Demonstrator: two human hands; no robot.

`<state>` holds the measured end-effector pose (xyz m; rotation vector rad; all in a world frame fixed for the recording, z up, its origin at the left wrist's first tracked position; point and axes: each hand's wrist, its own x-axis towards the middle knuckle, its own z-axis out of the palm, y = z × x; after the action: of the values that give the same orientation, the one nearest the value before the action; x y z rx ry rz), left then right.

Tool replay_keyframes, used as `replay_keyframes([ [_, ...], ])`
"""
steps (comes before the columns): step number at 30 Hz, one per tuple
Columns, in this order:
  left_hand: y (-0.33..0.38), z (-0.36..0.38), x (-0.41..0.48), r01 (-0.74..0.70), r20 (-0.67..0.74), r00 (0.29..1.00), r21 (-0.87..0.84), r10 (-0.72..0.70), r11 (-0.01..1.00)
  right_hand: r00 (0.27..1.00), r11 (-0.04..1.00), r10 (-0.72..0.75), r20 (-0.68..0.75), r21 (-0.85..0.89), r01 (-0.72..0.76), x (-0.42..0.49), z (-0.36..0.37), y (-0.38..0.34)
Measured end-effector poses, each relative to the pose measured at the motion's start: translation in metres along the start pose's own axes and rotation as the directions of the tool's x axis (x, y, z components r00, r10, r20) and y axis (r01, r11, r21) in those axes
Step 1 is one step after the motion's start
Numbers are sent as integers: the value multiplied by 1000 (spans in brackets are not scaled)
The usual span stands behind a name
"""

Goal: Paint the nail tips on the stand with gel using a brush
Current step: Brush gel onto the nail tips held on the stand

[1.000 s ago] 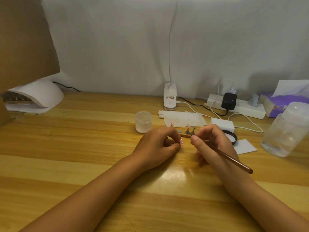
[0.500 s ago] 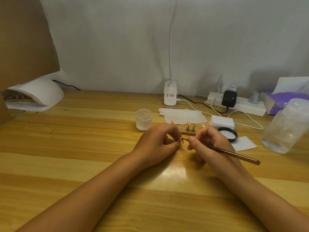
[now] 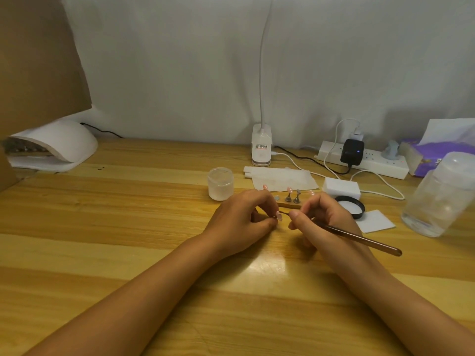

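Left hand (image 3: 241, 222) pinching a pink nail tip (image 3: 279, 215) just in front of the stand (image 3: 291, 205). Right hand (image 3: 325, 219) curled round the brush (image 3: 359, 237). Handle trailing right, bristle end pointing left, at or touching the tip; contact not resolvable.

lamp base (image 3: 261, 147) label, print too small

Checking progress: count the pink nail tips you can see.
4. One is pinched in the left hand at the brush tip: nail tip. Three are on the stand, at and. The hands may hide more.
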<state>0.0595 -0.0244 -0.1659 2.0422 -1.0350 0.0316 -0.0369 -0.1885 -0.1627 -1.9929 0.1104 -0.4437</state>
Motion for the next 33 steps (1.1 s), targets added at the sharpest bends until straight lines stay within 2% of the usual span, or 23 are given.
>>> replay_keyframes([
  [4, 0, 1, 0, 4, 1, 1000, 4, -4, 1000, 999, 999, 5, 50, -53, -2, 0, 1, -1],
  [9, 0, 1, 0, -1, 0, 1000, 13, 1, 1000, 999, 998, 9, 40, -64, -6, -2, 2, -4],
  [15, -3, 2, 0, 18, 3, 1000, 51, -19, 999, 996, 992, 43, -75, 117, -34, -2, -1, -4],
  [18, -2, 2, 0, 20, 4, 1000, 47, -21, 999, 993, 988, 59, -99, 150, -43, -3, -1, -5],
  [26, 0, 1, 0, 20, -4, 1000, 37, -20, 999, 999, 988, 39, -29, 150, -34, -3, 0, -8],
  [33, 0, 1, 0, 1, -11, 1000, 71, 0, 998, 1000, 997, 25, 15, 78, -27, -3, 1, -7],
])
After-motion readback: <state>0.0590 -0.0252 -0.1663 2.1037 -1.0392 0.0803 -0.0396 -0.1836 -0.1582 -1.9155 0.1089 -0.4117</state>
